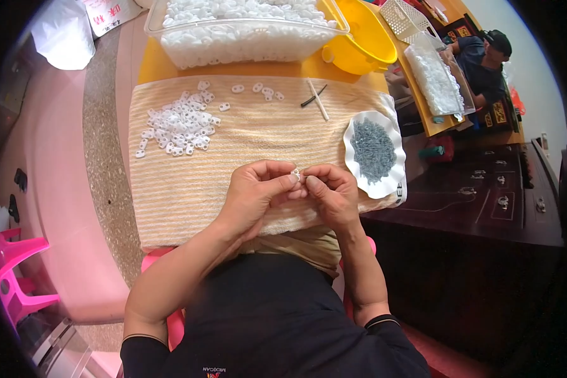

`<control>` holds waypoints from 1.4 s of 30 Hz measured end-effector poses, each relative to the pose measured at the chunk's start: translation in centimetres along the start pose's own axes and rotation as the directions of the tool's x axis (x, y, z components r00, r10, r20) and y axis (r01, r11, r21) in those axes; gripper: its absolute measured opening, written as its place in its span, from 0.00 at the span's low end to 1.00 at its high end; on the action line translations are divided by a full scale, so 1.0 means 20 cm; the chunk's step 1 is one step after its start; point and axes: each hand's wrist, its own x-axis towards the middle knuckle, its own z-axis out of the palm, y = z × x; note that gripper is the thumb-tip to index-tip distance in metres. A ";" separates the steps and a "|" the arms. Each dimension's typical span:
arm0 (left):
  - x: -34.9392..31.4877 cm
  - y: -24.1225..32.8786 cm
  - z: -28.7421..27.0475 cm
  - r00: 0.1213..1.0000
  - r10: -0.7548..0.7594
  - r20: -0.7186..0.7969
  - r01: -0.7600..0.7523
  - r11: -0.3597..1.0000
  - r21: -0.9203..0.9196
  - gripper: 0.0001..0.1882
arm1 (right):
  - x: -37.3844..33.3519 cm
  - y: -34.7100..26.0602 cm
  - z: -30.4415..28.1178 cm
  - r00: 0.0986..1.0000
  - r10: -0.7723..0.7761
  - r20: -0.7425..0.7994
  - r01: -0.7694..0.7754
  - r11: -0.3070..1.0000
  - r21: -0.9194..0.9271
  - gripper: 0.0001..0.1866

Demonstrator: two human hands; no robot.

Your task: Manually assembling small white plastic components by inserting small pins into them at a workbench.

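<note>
Over the striped towel, my left hand (258,189) pinches a small white plastic piece with holes (295,172) between thumb and forefinger. My right hand (334,196) meets it there, its thumb and forefinger closed at the piece's right side; whatever they hold is too small to make out. To the left lies a heap of similar white plastic pieces (181,123). Right of my hands, a white wavy-rimmed plate (387,188) holds many small grey-blue tube-like parts (373,150).
Several loose white pieces (258,87) lie along the towel's (176,208) far side, near a white stick crossing a black one (317,97). Behind stand a full clear bin (246,28) and a yellow basin (365,38). Another person (479,63) sits far right.
</note>
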 end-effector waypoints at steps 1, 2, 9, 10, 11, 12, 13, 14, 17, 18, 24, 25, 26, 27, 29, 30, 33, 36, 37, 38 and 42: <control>0.00 0.00 0.00 1.000 -0.004 -0.003 0.004 1.000 -0.002 0.08 | 0.00 0.00 0.00 1.000 -0.006 -0.014 0.006 1.000 0.003 0.07; 0.00 0.00 0.00 1.000 -0.006 -0.006 0.006 1.000 -0.003 0.08 | 0.00 0.00 0.00 1.000 -0.011 -0.027 0.011 1.000 0.005 0.07; 0.01 -0.01 -0.02 0.999 -0.031 -0.021 0.032 0.999 0.030 0.09 | 0.00 0.01 0.01 0.998 -0.024 -0.064 0.025 1.000 0.013 0.07; 0.01 -0.01 -0.02 0.999 -0.031 -0.018 0.032 0.999 0.035 0.09 | 0.00 0.01 0.01 0.997 -0.022 -0.069 0.022 1.000 0.007 0.07; 0.01 -0.01 -0.02 0.999 -0.034 -0.019 0.034 0.999 0.034 0.09 | 0.00 0.02 0.01 0.997 -0.019 -0.074 0.019 1.000 0.001 0.07; 0.01 -0.01 -0.02 0.999 -0.039 -0.023 0.040 0.998 0.041 0.09 | 0.00 0.02 0.01 0.997 -0.017 -0.076 0.017 1.000 0.002 0.07; 0.01 -0.01 -0.02 0.999 -0.045 -0.026 0.046 0.998 0.048 0.09 | -0.01 0.02 0.01 0.997 -0.013 -0.082 0.013 1.000 0.002 0.07; 0.01 -0.01 -0.01 0.999 -0.047 -0.027 0.049 0.998 0.047 0.09 | -0.01 0.02 0.02 0.996 -0.008 -0.088 0.008 1.000 0.001 0.07; 0.01 -0.02 -0.01 0.999 -0.044 -0.030 0.046 0.998 0.051 0.09 | -0.01 0.03 0.02 0.992 -0.054 -0.115 0.046 0.997 -0.067 0.07; 0.01 -0.01 -0.02 0.998 -0.047 -0.030 0.049 0.997 0.058 0.08 | 0.00 0.03 0.03 0.992 -0.052 -0.116 0.045 0.997 -0.066 0.07; 0.01 -0.02 -0.02 0.999 -0.049 -0.023 0.050 0.997 0.056 0.08 | -0.01 0.03 0.03 0.992 -0.062 -0.111 0.050 0.993 -0.104 0.07; 0.01 -0.02 -0.01 0.999 -0.046 -0.020 0.047 0.997 0.056 0.08 | -0.01 0.04 0.02 0.990 -0.062 -0.127 0.049 0.993 -0.103 0.06; 0.01 -0.02 -0.01 0.999 -0.046 -0.020 0.047 0.997 0.056 0.08 | -0.01 0.04 0.02 0.988 -0.063 -0.142 0.049 0.994 -0.103 0.06; 0.01 -0.01 -0.01 0.998 -0.051 -0.022 0.052 0.997 0.055 0.08 | -0.01 0.04 0.02 0.988 -0.063 -0.142 0.048 0.994 -0.103 0.06; 0.01 -0.02 -0.01 0.998 -0.055 -0.025 0.056 0.997 0.055 0.08 | -0.01 0.03 0.03 0.990 -0.081 -0.117 0.069 0.993 -0.099 0.05; 0.00 -0.02 -0.01 0.998 -0.051 -0.021 0.052 0.997 0.051 0.09 | -0.01 0.03 0.03 0.990 -0.081 -0.117 0.069 0.993 -0.099 0.05; 0.00 -0.01 -0.01 0.999 -0.048 -0.018 0.049 0.998 0.051 0.09 | 0.00 0.02 0.04 0.990 -0.113 -0.087 0.100 0.986 -0.134 0.05; 0.00 -0.01 -0.01 0.999 -0.050 -0.023 0.051 0.997 0.059 0.09 | 0.00 0.00 0.05 0.992 -0.105 -0.073 0.095 0.986 -0.140 0.05; 0.00 -0.01 -0.01 0.998 -0.052 -0.027 0.053 0.997 0.063 0.09 | 0.00 0.00 0.06 0.992 -0.101 -0.069 0.089 0.984 -0.156 0.05; 0.00 -0.01 -0.01 0.998 -0.052 -0.026 0.053 0.997 0.063 0.09 | 0.00 -0.01 0.06 0.993 -0.097 -0.065 0.084 0.981 -0.172 0.05; 0.00 -0.02 -0.01 0.998 -0.050 -0.033 0.052 0.996 0.076 0.09 | -0.01 -0.01 0.05 0.994 -0.091 -0.055 0.078 0.976 -0.203 0.05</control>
